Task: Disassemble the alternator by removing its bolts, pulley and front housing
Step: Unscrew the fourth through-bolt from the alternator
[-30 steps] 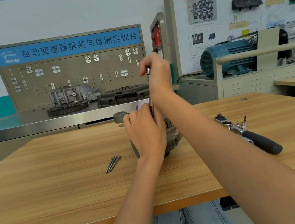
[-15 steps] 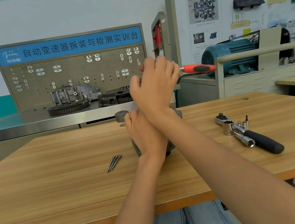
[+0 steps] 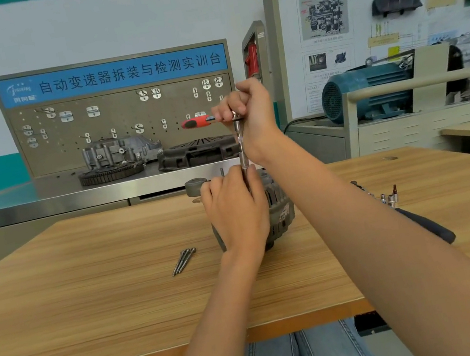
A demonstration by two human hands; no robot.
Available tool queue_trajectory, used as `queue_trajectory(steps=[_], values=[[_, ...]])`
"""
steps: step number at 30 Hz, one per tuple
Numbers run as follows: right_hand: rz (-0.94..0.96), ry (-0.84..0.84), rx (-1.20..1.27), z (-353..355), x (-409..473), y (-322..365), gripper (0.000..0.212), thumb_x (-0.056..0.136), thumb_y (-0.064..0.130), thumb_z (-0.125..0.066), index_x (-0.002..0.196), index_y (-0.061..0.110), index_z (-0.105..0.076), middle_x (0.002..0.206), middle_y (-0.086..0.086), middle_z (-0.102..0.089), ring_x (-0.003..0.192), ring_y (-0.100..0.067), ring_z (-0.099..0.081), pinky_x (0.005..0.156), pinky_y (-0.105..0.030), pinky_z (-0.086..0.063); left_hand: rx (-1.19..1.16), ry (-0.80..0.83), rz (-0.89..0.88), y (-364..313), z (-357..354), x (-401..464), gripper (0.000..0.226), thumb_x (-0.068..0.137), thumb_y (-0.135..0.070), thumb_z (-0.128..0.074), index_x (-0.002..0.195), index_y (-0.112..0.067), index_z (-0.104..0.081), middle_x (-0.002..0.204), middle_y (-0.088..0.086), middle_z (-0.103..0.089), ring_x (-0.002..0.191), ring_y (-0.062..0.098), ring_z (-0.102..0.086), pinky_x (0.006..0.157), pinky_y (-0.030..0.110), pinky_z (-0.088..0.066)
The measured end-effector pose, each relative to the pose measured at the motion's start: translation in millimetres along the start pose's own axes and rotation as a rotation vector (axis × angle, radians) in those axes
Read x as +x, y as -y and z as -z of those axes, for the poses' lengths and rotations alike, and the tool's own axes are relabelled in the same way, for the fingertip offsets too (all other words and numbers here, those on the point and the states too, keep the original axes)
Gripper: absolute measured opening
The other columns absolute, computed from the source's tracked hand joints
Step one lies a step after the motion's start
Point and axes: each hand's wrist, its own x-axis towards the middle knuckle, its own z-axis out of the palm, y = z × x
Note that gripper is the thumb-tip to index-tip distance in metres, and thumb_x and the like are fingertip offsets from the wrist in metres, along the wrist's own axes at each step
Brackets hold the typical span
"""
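The grey alternator stands on the wooden table, mostly hidden behind my left hand, which grips its top and the lower end of a steel extension bar. My right hand is closed on the head of a red-handled ratchet at the top of that upright bar; the handle points left. Three long bolts lie loose on the table to the left of the alternator. A grey pulley-like ring sits behind my left hand.
A black-handled ratchet and several small sockets lie to the right, partly behind my right forearm. Behind the table is a steel bench with a pegboard, a gear ring and a clutch plate. A blue motor stands at the right.
The red handle has swung from pointing right to pointing left, and my right hand turned with it atop the bar. My left hand stays on the alternator.
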Motion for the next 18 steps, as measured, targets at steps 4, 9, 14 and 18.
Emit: queue_trajectory(steps=[4,9,14,18], values=[[0.101,-0.149,-0.153,-6,-5,-9,0.05,0.094,0.016,-0.033,0.045,0.013,-0.039,0.046,0.001,-0.042,0.051,-0.013,-0.045,0.066,-0.019,-0.044,-0.003,0.004,0.005,1,0,1,0.024,0.095,-0.023,-0.047,0.073,-0.014,-0.056,0.064,-0.006,-0.041,0.068,0.015,-0.036,0.077,0.03,-0.027],[0.675,-0.449,-1.376,-5,-23,-40,0.013,0.08,0.021,-0.047,0.078,0.011,-0.055,0.082,-0.002,-0.05,0.084,-0.019,-0.045,0.093,-0.035,-0.035,0.023,0.022,-0.019,5,1,1,0.027,0.077,-0.002,-0.06,0.065,-0.019,-0.042,0.06,0.005,-0.053,0.07,0.024,-0.052,0.078,0.026,-0.026],[0.676,-0.415,-1.122,-12,-21,-34,0.02,0.082,0.02,-0.046,0.063,0.014,-0.048,0.07,0.003,-0.045,0.075,-0.017,-0.042,0.09,-0.037,-0.034,0.048,0.064,0.008,5,-1,2,0.023,0.081,-0.01,-0.056,0.065,-0.019,-0.043,0.06,-0.005,-0.044,0.073,0.02,-0.049,0.08,0.024,-0.024],[0.26,-0.213,-0.355,-7,-10,-12,0.046,0.093,0.016,-0.037,0.046,0.016,-0.035,0.045,0.003,-0.036,0.048,-0.012,-0.035,0.064,-0.031,-0.038,-0.048,0.032,0.012,2,1,1,0.021,0.091,-0.026,-0.049,0.071,-0.021,-0.044,0.062,-0.011,-0.037,0.068,0.014,-0.036,0.08,0.029,-0.029]])
